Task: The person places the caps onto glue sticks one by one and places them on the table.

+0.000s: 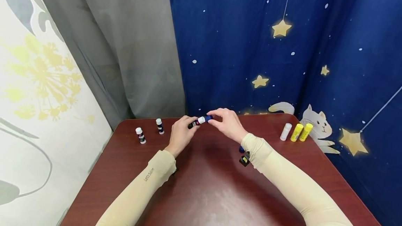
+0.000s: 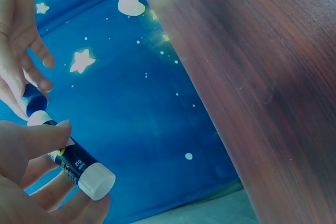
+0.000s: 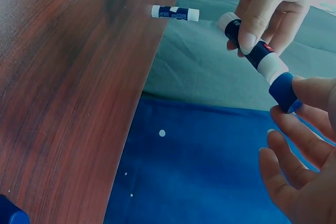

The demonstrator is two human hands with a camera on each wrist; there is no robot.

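Note:
Over the far part of the table, my left hand (image 1: 180, 133) grips a dark blue glue stick (image 3: 258, 54) with white ends, its thumb pressed along the barrel. My right hand (image 1: 228, 125) pinches a blue cap (image 3: 285, 93) between thumb and fingertips, the other fingers spread loosely. The cap is in line with the glue stick's white end and meets it; how far it sits on cannot be told. In the left wrist view, the barrel's other white end faces the camera.
Two dark blue glue sticks with white ends, one nearer (image 1: 140, 135) and one farther (image 1: 159, 126), stand at the left. On the right stand a white tube (image 1: 285, 132) and two yellow tubes (image 1: 296, 132). Another blue piece (image 3: 11, 212) lies near the right wrist. Curtains (image 1: 220, 44) hang behind the table.

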